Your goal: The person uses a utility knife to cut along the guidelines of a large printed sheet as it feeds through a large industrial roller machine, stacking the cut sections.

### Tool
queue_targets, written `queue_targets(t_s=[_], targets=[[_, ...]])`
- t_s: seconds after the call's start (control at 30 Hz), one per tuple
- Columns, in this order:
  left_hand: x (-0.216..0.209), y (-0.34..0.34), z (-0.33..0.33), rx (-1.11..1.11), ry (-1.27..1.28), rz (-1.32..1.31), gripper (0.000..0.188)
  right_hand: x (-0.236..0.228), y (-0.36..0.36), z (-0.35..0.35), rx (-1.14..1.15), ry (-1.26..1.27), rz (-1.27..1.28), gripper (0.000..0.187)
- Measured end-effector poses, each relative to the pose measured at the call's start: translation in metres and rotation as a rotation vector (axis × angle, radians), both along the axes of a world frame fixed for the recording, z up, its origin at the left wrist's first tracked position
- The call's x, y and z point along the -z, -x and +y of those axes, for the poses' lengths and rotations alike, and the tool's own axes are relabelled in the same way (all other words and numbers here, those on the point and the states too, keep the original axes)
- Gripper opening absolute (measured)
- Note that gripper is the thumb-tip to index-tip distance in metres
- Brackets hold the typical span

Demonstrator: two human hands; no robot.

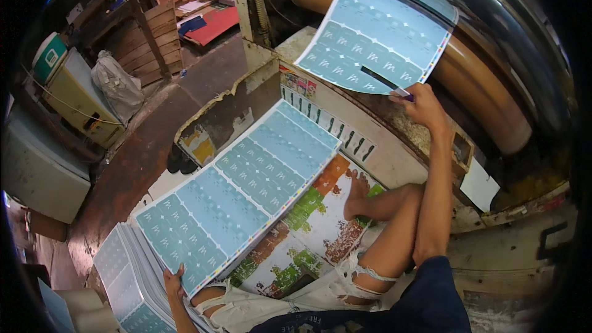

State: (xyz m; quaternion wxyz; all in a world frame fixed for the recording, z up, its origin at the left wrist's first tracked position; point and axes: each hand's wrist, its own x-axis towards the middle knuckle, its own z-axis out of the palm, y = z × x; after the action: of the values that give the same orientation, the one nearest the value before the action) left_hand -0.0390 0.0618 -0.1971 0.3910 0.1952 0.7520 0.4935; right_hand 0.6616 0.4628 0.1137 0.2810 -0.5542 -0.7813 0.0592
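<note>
My right hand (422, 108) is closed on a thin, dark, flat blade-like strip (379, 79) with a purple end. The strip lies across the lower part of a printed teal sheet (385, 31), which curves down from a large roller. At the lower left, my left hand (174, 283) pinches the near edge of a long printed sheet (240, 179), thumb on top and fingers mostly hidden. This sheet carries teal and light blue blocks with white marks and lies on top of a stack across my lap side.
Brown rollers (487, 98) of a machine fill the upper right. Another stack of printed sheets (123, 271) stands at the lower left. My bare foot (356, 194) rests on a colourful printed board (308, 228). A white sack (117, 89) leans beside a cabinet (92, 117).
</note>
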Motion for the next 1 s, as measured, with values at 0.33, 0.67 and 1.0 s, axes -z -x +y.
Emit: queue_targets(t_s=[0.33, 0.67, 1.0], targets=[[0.025, -0.088, 0.101, 0.036, -0.007, -0.063, 0.031, -0.002, -0.019, -0.014, 0.043, 0.126, 0.039, 0.021], [0.057, -0.153, 0.097, 0.295, 0.502, 0.82, 0.159, -0.002, 0.026, -0.012, 0.006, 0.342, -0.205, 0.032], [-0.012, -0.196, 0.126, 0.358, 0.844, 0.72, 0.164, -0.021, 0.064, -0.043, -0.154, 0.317, -0.241, 0.021]])
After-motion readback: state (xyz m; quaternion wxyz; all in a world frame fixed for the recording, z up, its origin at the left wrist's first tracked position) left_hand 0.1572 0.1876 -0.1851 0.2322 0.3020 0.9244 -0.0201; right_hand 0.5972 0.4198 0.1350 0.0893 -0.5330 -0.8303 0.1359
